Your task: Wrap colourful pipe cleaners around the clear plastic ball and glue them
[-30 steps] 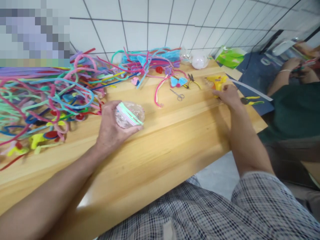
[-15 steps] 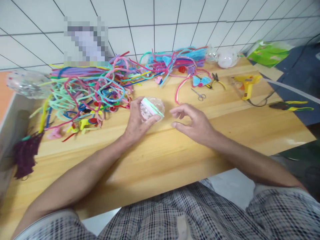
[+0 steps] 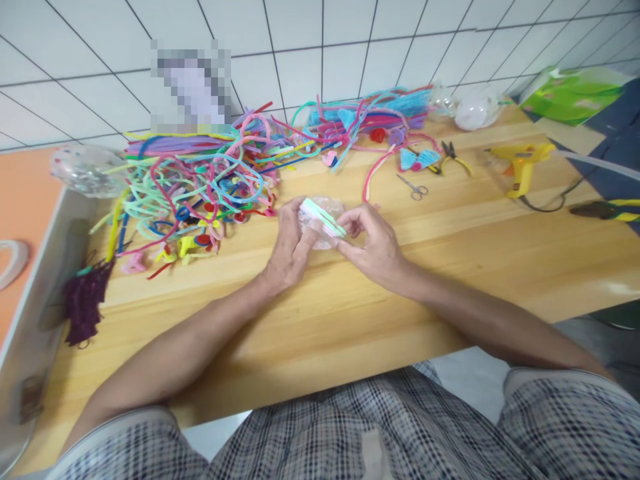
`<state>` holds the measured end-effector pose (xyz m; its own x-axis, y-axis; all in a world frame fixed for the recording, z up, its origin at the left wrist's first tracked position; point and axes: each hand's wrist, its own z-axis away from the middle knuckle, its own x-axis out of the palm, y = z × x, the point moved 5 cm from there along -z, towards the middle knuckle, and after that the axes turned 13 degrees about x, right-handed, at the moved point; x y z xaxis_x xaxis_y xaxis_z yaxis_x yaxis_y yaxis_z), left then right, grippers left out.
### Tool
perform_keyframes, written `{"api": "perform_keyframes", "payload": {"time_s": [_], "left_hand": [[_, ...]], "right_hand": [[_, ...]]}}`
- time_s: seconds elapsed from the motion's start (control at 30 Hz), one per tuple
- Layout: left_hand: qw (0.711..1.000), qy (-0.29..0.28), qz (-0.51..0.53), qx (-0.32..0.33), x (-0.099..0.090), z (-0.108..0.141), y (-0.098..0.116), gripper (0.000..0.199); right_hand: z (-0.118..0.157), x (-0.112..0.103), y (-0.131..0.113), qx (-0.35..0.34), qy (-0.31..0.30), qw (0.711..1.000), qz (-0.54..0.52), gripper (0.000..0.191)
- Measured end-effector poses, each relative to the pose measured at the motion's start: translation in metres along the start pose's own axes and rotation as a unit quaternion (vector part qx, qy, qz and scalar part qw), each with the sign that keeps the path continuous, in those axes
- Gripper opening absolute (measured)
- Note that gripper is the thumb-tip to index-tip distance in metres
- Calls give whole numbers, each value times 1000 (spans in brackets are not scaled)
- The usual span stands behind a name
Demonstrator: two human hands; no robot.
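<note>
The left hand (image 3: 290, 245) grips a clear ball (image 3: 335, 205) crossed by pastel strips (image 3: 323, 217). The right hand (image 3: 373, 245), fingers curled, meets the strips' end; whether it grips cannot be told.

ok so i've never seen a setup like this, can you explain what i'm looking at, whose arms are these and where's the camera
There is no machine here: these are a person's own bare arms, in checked sleeves. The camera is worn on that person's head, looking forward and down.

The left hand holds a clear, rounded object with mint-green and pale strips across it. The right hand has its fingertips at the strips' near end; whether it pinches them is hard to tell.

On the wooden table, a colourful heap of fuzzy stems lies to the left and back. Farther right are small scissors, pliers and a yellow glue gun.
</note>
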<state>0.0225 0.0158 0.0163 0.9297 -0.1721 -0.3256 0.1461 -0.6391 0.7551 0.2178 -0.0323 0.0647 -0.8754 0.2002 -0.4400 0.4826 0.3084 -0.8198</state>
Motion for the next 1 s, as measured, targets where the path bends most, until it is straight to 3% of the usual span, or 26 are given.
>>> {"api": "perform_keyframes", "payload": {"time_s": [0.37,1.0], "left_hand": [[1000,16,-4,1,-5,0,6,66],[999,28,-15,-4,-16,-13,15,64]], "right_hand": [[6,0,-10,-82,14,996,27,16],[9,1,-6,-83,5,996,22,17]]}}
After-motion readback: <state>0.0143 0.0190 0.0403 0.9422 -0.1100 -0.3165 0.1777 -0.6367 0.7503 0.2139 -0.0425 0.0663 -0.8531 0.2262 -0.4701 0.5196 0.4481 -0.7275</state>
